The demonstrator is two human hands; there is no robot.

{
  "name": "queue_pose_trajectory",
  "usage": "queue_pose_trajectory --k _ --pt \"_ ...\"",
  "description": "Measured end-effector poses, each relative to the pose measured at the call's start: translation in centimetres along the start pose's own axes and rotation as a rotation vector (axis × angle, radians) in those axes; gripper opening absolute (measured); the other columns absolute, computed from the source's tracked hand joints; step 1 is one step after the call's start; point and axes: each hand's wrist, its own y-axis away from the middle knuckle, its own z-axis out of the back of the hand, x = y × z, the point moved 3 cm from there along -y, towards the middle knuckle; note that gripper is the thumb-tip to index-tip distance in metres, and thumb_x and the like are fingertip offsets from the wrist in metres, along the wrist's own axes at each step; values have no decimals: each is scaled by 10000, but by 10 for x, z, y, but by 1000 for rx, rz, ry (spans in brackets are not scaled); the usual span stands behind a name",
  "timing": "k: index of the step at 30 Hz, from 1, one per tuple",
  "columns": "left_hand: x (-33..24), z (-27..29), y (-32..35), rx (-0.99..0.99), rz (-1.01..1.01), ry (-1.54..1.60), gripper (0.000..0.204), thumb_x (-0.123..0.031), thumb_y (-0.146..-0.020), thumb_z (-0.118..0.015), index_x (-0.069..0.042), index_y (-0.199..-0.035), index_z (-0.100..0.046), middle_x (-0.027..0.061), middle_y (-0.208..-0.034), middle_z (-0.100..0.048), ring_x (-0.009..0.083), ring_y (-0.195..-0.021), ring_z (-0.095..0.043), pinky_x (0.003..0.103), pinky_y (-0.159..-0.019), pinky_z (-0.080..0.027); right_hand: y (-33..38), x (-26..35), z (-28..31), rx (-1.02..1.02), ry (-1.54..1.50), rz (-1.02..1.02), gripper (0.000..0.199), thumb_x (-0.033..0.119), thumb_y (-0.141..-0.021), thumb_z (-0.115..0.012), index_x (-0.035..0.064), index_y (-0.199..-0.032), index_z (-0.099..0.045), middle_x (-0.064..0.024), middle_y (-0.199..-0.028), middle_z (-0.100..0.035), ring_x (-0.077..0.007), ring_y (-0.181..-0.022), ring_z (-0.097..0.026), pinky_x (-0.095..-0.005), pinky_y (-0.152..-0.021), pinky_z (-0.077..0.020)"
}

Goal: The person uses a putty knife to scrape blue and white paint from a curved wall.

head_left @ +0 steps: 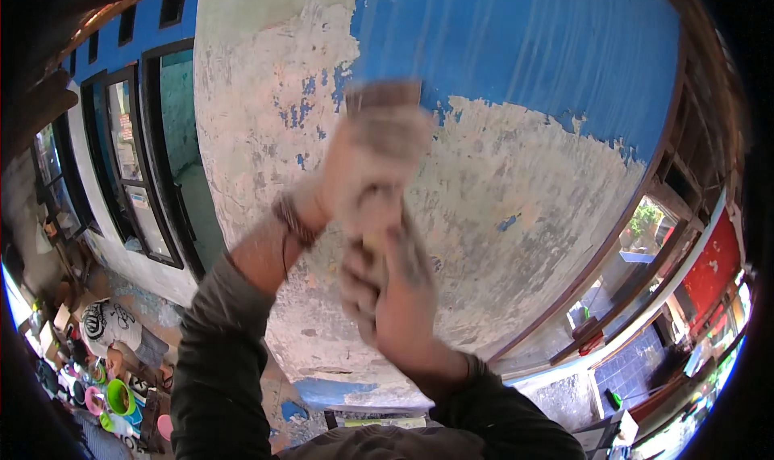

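Note:
Both my hands are raised against a wall (516,202) whose blue paint has peeled down to pale plaster. My left hand (377,163), dusty white and motion-blurred, is closed around the upper part of a scraping tool. Its wide brown blade end (384,97) lies against the wall at the edge of the blue paint. My right hand (397,295) grips the tool's pale handle (373,244) just below the left hand. A bracelet sits on my left wrist (295,220). Dark sleeves cover both forearms.
Dark-framed windows (133,170) stand in the wall to the left. On the ground at lower left lie a printed white sack (113,324) and coloured plastic bowls (119,395). At right are wooden beams, a red panel (713,266) and a tiled surface (629,363).

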Motion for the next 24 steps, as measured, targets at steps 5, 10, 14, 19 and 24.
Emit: queue_pose_trajectory --k 5,10,14,19,24 --pt "-15 -2 1 -34 15 -156 158 -164 -567 -544 -38 -518 -463 108 -572 -492 334 -663 -597 468 -844 -529 0 -5 3 8 18 -27 352 377 -978 -467 263 -1307 -419 14 -726 -428 -57 -455 -342 -194 -352 -234" --pt "22 25 -34 -43 -58 -58 187 -178 -600 -520 -28 -513 -449 108 -571 -503 327 -679 -612 462 -863 -531 -20 32 -35 148 10 58 369 394 -971 -471 236 -1300 -419 20 -744 -419 -60 -473 -312 -194 -352 -229" --pt "-11 -10 10 -116 57 69 178 -157 -580 -515 -15 -509 -434 104 -546 -476 331 -624 -573 463 -844 -529 -1 -11 6 37 58 13 454 390 -969 -480 235 -1385 -381 4 -750 -440 -51 -483 -347 -192 -352 -228" --pt "23 32 -34 -80 -39 -114 128 -156 -535 -500 -50 -495 -440 96 -541 -475 324 -651 -603 476 -863 -525 -25 35 -32 206 84 32 491 398 -971 -479 233 -1422 -372 0 -771 -456 -51 -450 -357 -200 -347 -232" --pt "-13 -5 19 -69 44 -181 167 -194 -568 -476 -41 -506 -453 79 -557 -498 311 -643 -601 497 -885 -527 -2 -15 11 72 78 55 534 396 -979 -471 203 -1458 -337 -15 -754 -456 -51 -450 -363 -194 -341 -223"
